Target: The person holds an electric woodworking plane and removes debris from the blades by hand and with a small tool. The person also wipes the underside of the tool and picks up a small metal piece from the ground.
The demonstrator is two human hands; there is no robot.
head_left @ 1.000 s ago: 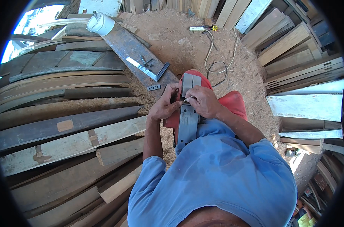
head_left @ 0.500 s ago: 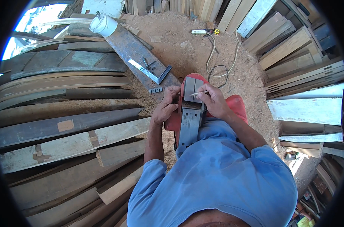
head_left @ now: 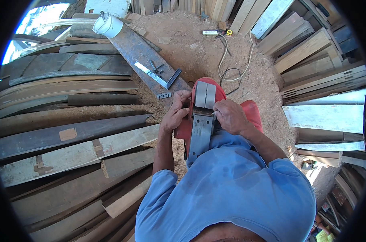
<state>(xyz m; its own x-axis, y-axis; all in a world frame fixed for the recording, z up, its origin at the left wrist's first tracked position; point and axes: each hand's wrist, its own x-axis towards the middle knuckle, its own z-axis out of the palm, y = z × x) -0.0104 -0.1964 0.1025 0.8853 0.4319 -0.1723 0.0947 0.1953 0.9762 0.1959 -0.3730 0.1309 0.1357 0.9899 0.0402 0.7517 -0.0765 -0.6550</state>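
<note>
While the left hand holds the planer at left, the right hand pinches a rod, probably cleaning its slot; next stroke needs care.

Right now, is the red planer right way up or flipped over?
The planer is flipped over: its flat metal sole faces upward.

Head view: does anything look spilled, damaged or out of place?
Yes, mildly. Sawdust is strewn about, with a pale cable lying in loose loops, a possible snag. On the left, a long whitish board has two brown patches breaking its surface, perhaps damage.
</note>
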